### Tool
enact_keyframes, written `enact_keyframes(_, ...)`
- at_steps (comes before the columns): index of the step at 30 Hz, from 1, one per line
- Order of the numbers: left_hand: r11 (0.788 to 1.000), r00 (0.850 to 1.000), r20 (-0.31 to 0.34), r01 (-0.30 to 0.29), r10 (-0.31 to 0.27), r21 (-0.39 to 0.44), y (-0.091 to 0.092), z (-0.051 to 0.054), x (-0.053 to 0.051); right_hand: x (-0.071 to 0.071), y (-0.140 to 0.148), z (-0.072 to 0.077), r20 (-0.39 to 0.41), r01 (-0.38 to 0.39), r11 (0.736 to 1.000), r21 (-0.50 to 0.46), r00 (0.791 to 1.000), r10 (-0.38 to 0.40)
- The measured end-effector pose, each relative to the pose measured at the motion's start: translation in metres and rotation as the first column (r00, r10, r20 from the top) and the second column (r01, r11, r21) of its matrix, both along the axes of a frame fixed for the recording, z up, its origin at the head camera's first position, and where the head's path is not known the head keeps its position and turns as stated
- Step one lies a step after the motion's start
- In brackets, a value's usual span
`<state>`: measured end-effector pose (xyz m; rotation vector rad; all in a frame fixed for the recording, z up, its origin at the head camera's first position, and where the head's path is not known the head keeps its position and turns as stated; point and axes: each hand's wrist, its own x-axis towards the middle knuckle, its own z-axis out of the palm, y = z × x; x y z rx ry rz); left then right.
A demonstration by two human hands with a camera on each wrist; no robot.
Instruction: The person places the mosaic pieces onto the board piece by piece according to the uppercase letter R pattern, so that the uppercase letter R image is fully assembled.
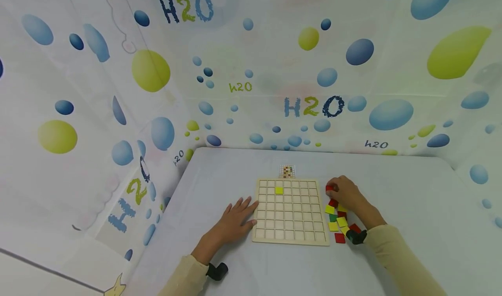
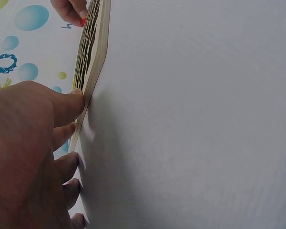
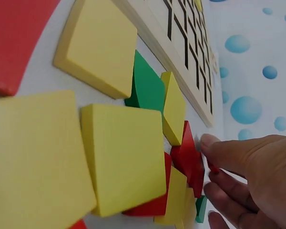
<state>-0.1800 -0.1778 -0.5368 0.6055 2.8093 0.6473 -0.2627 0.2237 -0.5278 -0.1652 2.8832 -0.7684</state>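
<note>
Screened-off workspace, H2O bubble-print sheeting point(image 1: 270, 54) on two sides, white table point(image 1: 219, 174)

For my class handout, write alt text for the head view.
A right hand pinches a red tile beside a wooden grid board holding one yellow tile; the left hand touches the board's left edge. Loose tiles lie nearby.

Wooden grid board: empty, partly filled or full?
Partly filled, barely: in the head view, one yellow tile sits in a square of the wooden grid board; the other squares show bare.
</note>
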Motion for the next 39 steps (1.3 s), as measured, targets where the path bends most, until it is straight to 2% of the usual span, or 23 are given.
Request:
enact_keyframes(4,1.0,1.0,0.008,-0.009,0.009,-0.001,0.002,0.0,-0.001,-0.003,-0.004,-0.001,-0.077,0.02,0.999,-0.034,0.997,-0.023)
enact_keyframes(9,1.0,1.0,0.015,-0.017,0.017,-0.004,0.004,0.001,-0.002,-0.007,-0.017,0.004,-0.1,0.016,0.992,-0.126,0.995,-0.029)
enact_keyframes(14,0.999,0.999,0.016,-0.03,0.031,-0.012,0.009,0.003,-0.006,-0.015,-0.035,0.007,-0.118,-0.068,0.98,-0.186,0.992,0.046)
enact_keyframes(18,0.999,0.999,0.022,-0.039,0.04,-0.009,0.013,0.006,-0.008,-0.021,-0.052,0.004,-0.149,-0.156,0.966,-0.207,0.981,0.126)
enact_keyframes(22,0.999,0.998,0.029,-0.048,0.048,-0.004,0.017,0.008,-0.009,-0.027,-0.068,-0.001,-0.161,-0.205,0.955,-0.212,0.972,0.173)
enact_keyframes(27,0.998,0.998,0.034,-0.057,0.058,-0.009,0.02,0.009,-0.012,-0.032,-0.083,-0.002,-0.178,-0.248,0.954,-0.171,0.96,0.217)
enact_keyframes(34,0.998,0.997,0.032,-0.063,0.064,-0.024,0.023,0.009,-0.015,-0.034,-0.089,0.001,-0.207,-0.282,0.947,-0.154,0.946,0.248)
enact_keyframes(39,0.997,0.996,0.041,-0.078,0.079,-0.029,0.025,0.012,-0.016,-0.035,-0.089,0.003,-0.194,-0.309,0.941,-0.14,0.94,0.28)
